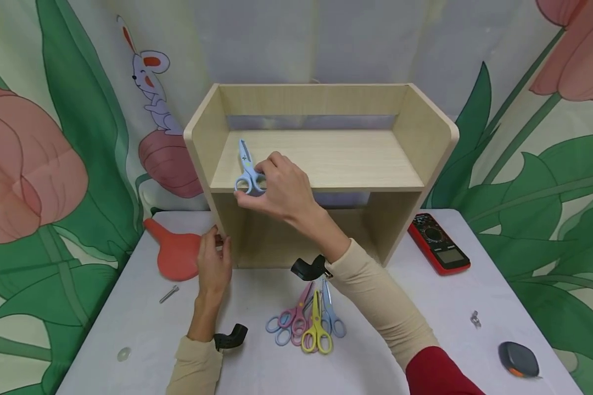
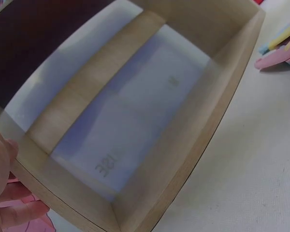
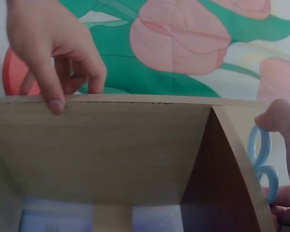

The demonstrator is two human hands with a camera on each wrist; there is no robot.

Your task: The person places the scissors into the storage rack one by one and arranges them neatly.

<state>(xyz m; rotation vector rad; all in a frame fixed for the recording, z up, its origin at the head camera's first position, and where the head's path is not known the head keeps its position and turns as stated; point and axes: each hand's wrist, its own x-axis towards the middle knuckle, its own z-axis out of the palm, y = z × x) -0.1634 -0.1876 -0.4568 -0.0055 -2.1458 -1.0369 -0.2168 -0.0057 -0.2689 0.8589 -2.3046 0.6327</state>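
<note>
Light blue scissors [image 1: 246, 159] lie at the left of the upper board of a small wooden shelf [image 1: 336, 159], blades toward the back. My right hand [image 1: 289, 189] holds them by the handle loops, thumb on one side and fingers on the other. The right wrist view shows the blue loops [image 3: 260, 145] at the board's edge. Lower down, my left hand [image 1: 214, 263] grips the front edge of the shelf's left side panel, with the thumb at the edge and the fingers around the outside.
Several pink, yellow and blue scissors [image 1: 316, 323] lie piled before the shelf. A red rubber bulb [image 1: 178, 255], a bolt [image 1: 169, 294] and a clear disc [image 1: 123, 354] are at left. At right are a red multimeter [image 1: 437, 244], small metal pieces [image 1: 475, 319] and a tape measure [image 1: 519, 359].
</note>
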